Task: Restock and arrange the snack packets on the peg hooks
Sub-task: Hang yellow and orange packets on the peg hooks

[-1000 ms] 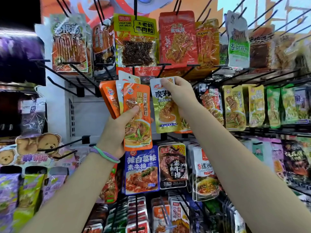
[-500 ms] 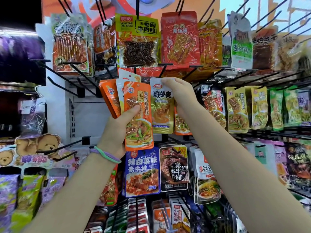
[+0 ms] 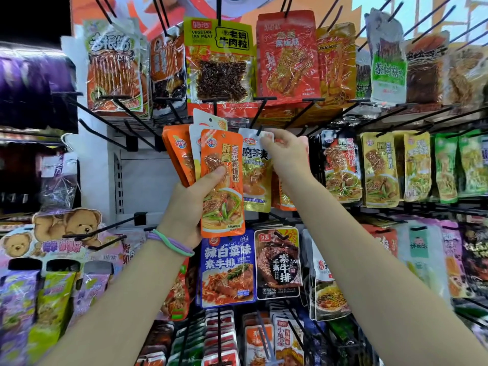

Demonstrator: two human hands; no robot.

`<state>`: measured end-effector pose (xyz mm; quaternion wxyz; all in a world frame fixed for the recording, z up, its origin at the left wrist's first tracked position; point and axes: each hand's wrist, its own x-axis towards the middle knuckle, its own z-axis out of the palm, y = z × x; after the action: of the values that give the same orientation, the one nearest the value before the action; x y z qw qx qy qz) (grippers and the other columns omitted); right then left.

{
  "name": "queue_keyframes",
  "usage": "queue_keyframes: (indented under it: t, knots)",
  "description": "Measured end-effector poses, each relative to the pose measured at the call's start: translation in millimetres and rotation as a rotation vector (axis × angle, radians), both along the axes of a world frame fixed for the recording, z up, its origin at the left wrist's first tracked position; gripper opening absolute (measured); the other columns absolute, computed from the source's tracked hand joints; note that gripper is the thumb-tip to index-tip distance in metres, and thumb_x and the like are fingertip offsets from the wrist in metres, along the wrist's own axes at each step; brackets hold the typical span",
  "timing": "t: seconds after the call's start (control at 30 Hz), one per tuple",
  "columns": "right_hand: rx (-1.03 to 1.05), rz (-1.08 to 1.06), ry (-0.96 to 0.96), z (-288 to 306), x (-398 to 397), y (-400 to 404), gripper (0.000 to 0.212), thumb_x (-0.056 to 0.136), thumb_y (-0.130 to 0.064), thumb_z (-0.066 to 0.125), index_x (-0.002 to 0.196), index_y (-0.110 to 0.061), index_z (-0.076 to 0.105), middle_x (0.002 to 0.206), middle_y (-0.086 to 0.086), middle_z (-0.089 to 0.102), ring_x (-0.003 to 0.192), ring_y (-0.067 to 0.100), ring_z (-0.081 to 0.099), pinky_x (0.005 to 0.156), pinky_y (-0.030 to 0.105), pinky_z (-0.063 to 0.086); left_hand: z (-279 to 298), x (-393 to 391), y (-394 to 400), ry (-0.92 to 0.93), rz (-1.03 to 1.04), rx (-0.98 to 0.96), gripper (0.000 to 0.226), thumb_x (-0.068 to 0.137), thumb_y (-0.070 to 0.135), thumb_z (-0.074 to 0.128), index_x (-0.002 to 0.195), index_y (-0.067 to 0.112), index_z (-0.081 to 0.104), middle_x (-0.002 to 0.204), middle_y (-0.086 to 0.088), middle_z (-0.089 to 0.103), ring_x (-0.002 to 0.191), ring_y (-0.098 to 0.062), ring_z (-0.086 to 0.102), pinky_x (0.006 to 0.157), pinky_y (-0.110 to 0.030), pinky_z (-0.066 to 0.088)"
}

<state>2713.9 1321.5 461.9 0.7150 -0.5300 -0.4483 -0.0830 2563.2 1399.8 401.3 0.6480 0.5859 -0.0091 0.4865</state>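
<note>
Glossy flat foil packet [image 3: 255,175] now higher – hole on peg hook [image 3: 256,128]

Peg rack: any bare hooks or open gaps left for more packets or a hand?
Bare black hooks jut before the white back panel, left of the orange packet fan in the left hand. More bare prongs near the bear display. Crowded rightward: the right hand pinches the silver-topped packet beside yellow packets.

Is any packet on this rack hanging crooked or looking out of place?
Yes. In the top row, the white and green packet at the right hangs tilted and twisted, unlike its straight neighbours. The silver packet is not odd: the right hand pinches its top at a hook.
</note>
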Motion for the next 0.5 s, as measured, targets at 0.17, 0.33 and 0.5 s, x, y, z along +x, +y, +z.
queue_keyframes:
  t: [0.17, 0.33, 0.5]
  knots:
    - [0.093, -0.411, -0.391, -14.9, -0.4, -4.3, 0.032, 0.099, -0.021, 0.062, 0.130, -0.015, 0.055, 0.106, -0.003, 0.048, 0.092, 0.003, 0.048, 0.077, 0.008, 0.037, -1.2, 0.5, 0.4, -0.012, -0.030, 0.024, 0.039, 0.077, 0.022, 0.071, 0.116, 0.014, 0.070, 0.101, -0.006, 0.079, 0.085, -0.025, 0.077, 0.066, -0.036, 0.062]
    - [-0.017, 0.120, -0.175, -35.6, -22.7, -27.1, 0.021, 0.103, -0.031, 0.055, 0.093, -0.015, 0.064, 0.077, 0.001, 0.064, 0.067, 0.010, 0.060, 0.060, 0.018, 0.046, 2.6, 2.1, -4.3, -0.004, -0.129, 0.033, 0.048, 0.077, 0.019, 0.071, 0.124, 0.010, 0.067, 0.109, -0.010, 0.077, 0.091, -0.025, 0.076, 0.068, -0.035, 0.062]
    - [-0.065, 0.275, -0.139, -45.6, -18.9, -35.1, 0.012, 0.094, -0.024, 0.070, 0.096, -0.014, 0.063, 0.088, 0.005, 0.070, 0.076, 0.015, 0.067, 0.066, 0.034, 0.057, 3.8, 9.5, -11.3, 0.048, -0.198, 0.039, 0.055, 0.079, 0.024, 0.074, 0.131, 0.007, 0.065, 0.120, -0.017, 0.073, 0.105, -0.033, 0.073, 0.081, -0.043, 0.062]
